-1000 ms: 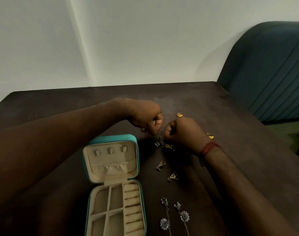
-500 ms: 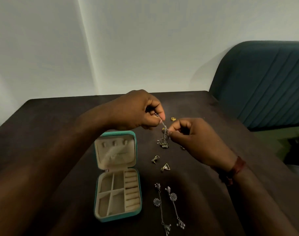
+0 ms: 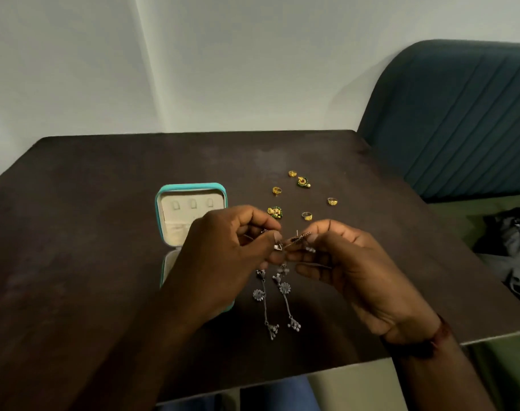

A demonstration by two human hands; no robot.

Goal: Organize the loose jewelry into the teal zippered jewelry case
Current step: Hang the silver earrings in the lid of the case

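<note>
Hands meet above the dark worktop (image 3: 104, 232): the left hand (image 3: 223, 256) and right hand (image 3: 350, 268) each pinch an end of a small silver earring (image 3: 297, 240). Behind the left hand, the teal jewelry case (image 3: 190, 188) lies open; two long silver earrings (image 3: 278, 301) rest just beside it.

Jewelry case (image 3: 190, 188): lower tray almost wholly hidden behind the left hand (image 3: 223, 262) and forearm; only the lid lining and a sliver of teal edge show. Small silver piece (image 3: 297, 240) pinched between both hands: blurred, kind not determinable, part covered by the right hand (image 3: 347, 262). Dark bundle (image 3: 513, 247) at right: cut off by the frame edge, unidentifiable.
</note>
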